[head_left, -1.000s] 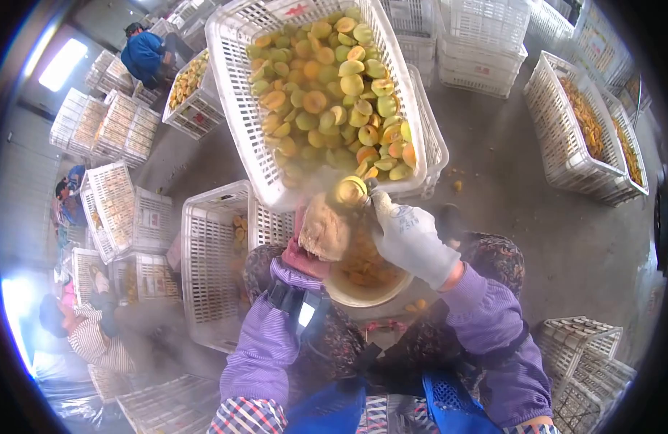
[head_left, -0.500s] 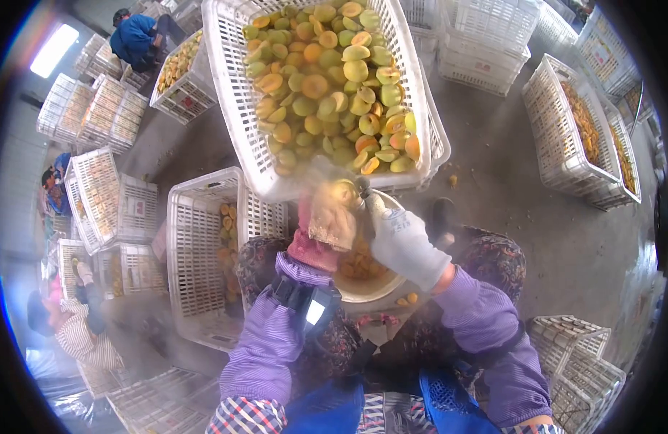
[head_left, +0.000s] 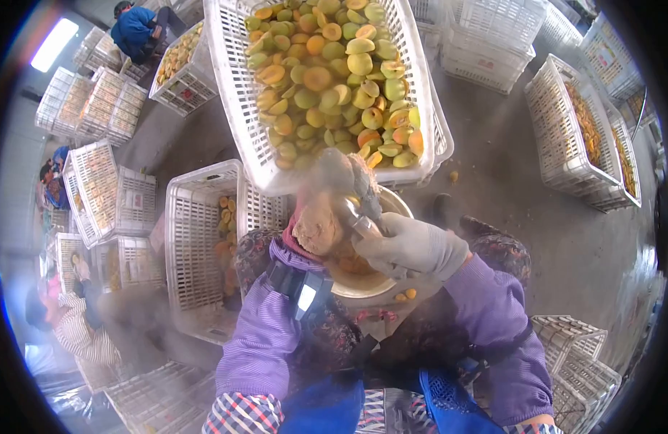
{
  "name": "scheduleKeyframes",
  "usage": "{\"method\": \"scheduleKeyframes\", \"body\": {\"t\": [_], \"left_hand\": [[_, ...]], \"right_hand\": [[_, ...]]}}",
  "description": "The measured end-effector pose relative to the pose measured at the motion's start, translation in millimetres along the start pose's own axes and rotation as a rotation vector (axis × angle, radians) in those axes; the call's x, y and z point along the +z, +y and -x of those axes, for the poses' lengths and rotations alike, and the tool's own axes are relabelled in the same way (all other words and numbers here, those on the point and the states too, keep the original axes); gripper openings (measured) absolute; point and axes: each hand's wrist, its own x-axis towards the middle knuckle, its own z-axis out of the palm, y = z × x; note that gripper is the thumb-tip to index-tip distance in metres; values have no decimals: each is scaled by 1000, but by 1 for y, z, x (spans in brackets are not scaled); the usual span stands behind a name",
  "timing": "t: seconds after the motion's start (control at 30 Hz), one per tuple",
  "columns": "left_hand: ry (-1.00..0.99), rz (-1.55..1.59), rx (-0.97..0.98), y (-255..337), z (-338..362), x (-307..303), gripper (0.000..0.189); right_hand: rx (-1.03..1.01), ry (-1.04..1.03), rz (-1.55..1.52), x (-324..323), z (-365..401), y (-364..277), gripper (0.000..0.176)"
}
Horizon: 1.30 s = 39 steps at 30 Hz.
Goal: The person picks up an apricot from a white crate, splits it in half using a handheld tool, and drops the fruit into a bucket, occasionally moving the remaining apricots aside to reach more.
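Note:
My left hand (head_left: 321, 215), in a worn, stained glove, is closed with its fingers curled in front of the big crate. It grips a halved peach that its fingers and the blur mostly hide. In my right hand (head_left: 413, 247), wearing a pale grey glove, is a short tool with a metal end (head_left: 364, 227), which meets the left hand's fingers. Below both hands, between my knees, stands a round pale basin (head_left: 363, 288) with orange pieces in it. Just ahead, a white crate (head_left: 236, 108) is heaped with green-and-orange peach halves (head_left: 326, 87).
Left of my knee stands a white crate (head_left: 176, 253) with some fruit halves. Filled crates (head_left: 547, 130) are to the right, and stacked crates (head_left: 486, 69) behind. Two small fruit pieces (head_left: 405, 295) lie beside the basin. Other people (head_left: 138, 32) work at the left.
My right hand has turned and come lower and left, bringing the tool against the left hand. The left fingers have curled over the peach half, which showed plainly before.

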Motion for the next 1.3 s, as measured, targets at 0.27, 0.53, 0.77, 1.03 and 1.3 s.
{"method": "scheduleKeyframes", "body": {"t": [0.27,0.53,0.77,1.03,1.3], "left_hand": [[276,64,-1,13,5,-39,22],[498,-1483,-225,69,76,-183,37],[-135,-1682,-141,40,-32,-105,39],[-615,-2090,-116,-30,-114,-114,29],[-526,-2091,660,38,-71,-138,16]], "right_hand": [[-135,274,540,19,-6,3,30],[68,294,1427,12,-1,51,21],[-389,629,1513,10,-2,47,13],[-150,537,1407,5,22,17,25],[-280,590,1372,2,22,25,20]]}}
